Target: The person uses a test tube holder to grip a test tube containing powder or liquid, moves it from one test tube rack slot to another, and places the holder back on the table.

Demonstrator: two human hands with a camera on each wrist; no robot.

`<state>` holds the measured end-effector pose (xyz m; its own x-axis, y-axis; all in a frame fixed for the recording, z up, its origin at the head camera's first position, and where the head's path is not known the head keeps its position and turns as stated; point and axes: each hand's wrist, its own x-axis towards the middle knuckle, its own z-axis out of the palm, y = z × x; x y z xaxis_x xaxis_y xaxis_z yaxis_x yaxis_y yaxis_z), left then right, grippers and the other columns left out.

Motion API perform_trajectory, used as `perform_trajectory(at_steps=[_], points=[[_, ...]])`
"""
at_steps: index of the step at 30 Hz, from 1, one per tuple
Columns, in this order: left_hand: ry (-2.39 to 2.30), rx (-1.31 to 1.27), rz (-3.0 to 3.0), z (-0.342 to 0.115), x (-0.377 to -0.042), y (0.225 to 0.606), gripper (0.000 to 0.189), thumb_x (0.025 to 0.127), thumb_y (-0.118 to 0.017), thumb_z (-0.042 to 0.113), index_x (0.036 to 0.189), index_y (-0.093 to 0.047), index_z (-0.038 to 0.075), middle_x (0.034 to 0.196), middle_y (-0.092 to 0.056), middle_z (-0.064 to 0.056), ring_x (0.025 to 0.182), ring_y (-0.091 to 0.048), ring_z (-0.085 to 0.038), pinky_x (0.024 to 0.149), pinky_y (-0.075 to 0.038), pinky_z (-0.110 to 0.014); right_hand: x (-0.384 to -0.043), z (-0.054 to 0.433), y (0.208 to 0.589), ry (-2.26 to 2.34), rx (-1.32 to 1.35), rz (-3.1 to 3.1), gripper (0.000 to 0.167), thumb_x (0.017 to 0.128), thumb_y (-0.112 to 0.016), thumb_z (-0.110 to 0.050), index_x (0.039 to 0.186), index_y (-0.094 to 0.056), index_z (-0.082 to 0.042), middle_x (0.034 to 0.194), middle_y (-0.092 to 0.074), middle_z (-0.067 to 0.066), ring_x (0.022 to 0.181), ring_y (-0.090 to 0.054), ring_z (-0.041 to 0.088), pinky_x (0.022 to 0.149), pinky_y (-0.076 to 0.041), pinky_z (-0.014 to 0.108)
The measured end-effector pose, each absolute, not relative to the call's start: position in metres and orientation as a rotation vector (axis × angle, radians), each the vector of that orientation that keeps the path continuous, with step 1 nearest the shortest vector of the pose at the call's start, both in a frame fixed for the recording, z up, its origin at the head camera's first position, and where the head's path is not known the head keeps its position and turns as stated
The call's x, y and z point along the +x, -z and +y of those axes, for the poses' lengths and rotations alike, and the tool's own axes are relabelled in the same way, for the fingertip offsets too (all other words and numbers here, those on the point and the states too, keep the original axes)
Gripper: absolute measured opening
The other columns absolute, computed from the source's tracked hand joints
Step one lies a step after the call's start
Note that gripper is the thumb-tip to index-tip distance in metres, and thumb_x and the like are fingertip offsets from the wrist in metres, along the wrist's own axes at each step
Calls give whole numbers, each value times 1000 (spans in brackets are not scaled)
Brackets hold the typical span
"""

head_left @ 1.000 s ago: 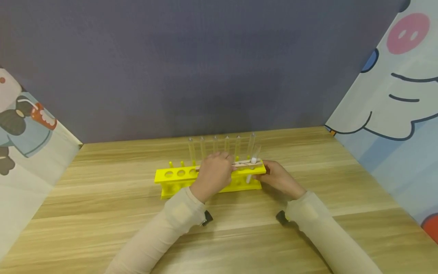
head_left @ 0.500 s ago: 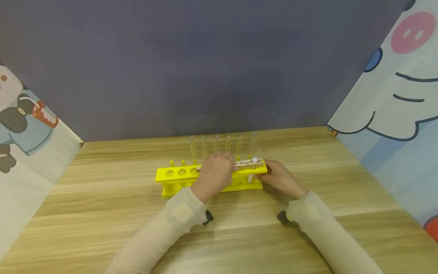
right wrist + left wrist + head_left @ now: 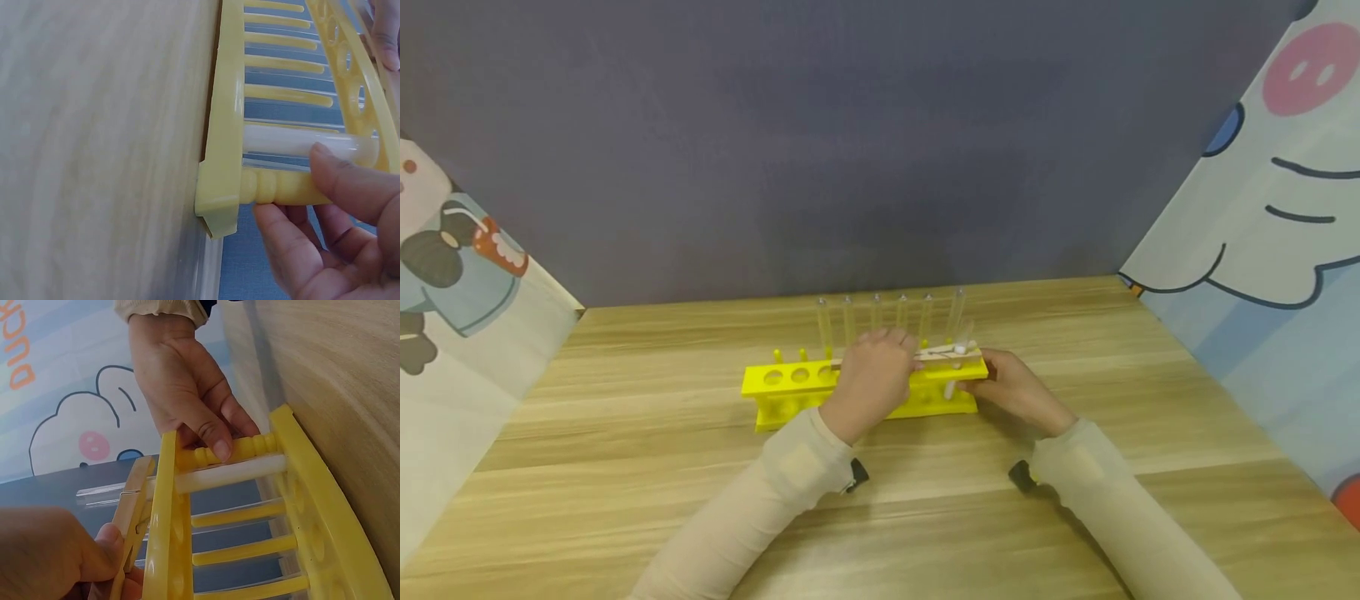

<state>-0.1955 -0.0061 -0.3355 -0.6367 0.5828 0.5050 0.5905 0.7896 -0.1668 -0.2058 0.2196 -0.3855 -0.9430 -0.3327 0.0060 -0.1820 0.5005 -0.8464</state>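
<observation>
A yellow test tube rack [image 3: 760, 386] stands upright on the table. My left hand [image 3: 870, 375] grips a wooden test tube holder [image 3: 127, 515], which lies along the rack's top. The holder's far end is at the upper part of a clear test tube [image 3: 100, 495] with white contents [image 3: 231, 475], standing in the rack's rightmost hole. My right hand [image 3: 1018, 393] holds the rack's ribbed end post [image 3: 281, 185]. In the right wrist view its thumb [image 3: 340, 172] overlaps the white-filled tube, while the fingers curl behind the post. Part of the holder is hidden under my left hand.
Several clear test tubes [image 3: 849, 321] sit upside down on the rack's rear pegs. Two bare yellow pegs [image 3: 778, 356] stick up at the left. A dark grey panel [image 3: 880, 150] rises behind the wooden table [image 3: 625, 467], with cartoon-printed panels [image 3: 1262, 208] at both sides.
The head view shifts slightly. Both hands keep their hold, and the rack, holder and tubes show almost no movement.
</observation>
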Motion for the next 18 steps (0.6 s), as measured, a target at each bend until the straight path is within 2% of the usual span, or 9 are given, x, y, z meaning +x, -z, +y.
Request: perform_trajectory(at_steps=[8,18], points=[[29,-867,-2369,-7,-196,336,19,85,-69,28,85,-68,9,75,-62,1,64,-58,-12,56,-46,-23,-205,219,385,1424,-443,2578,37,89,-62,-10,123,-55,3,119,-60,17,107,-59,30,91,-48,41],[56,-836,-2349,-7,-199,336,20,84,-70,29,86,-69,9,78,-65,0,65,-61,-13,54,-44,-23,-205,220,384,1430,-406,2556,32,89,-62,-10,120,-57,0,114,-63,13,101,-60,24,88,-49,38]])
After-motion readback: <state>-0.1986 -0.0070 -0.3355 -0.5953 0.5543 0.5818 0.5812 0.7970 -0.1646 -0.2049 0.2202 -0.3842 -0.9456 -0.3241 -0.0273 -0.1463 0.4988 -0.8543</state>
